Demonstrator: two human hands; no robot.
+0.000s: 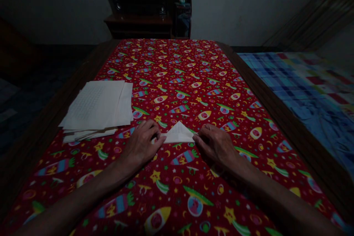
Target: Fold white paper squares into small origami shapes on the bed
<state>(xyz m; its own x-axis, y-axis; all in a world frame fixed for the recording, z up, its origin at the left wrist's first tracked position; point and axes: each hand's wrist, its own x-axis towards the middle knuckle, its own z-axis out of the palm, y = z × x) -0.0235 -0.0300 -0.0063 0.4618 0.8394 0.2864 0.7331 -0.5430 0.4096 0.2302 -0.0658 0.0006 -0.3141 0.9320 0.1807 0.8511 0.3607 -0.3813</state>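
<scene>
A small white paper folded into a triangle lies on the red cloth with rockets and stars that covers the table. My left hand rests at the paper's left corner, fingers curled and pinching that corner. My right hand lies at the paper's right corner, its fingertips pressed together on the edge. Both forearms reach in from the bottom of the view.
A stack of white sheets lies to the left on the cloth. The table's dark wooden edge runs along the right, with a blue checked bed cover beyond. A dark cabinet with objects stands against the far wall.
</scene>
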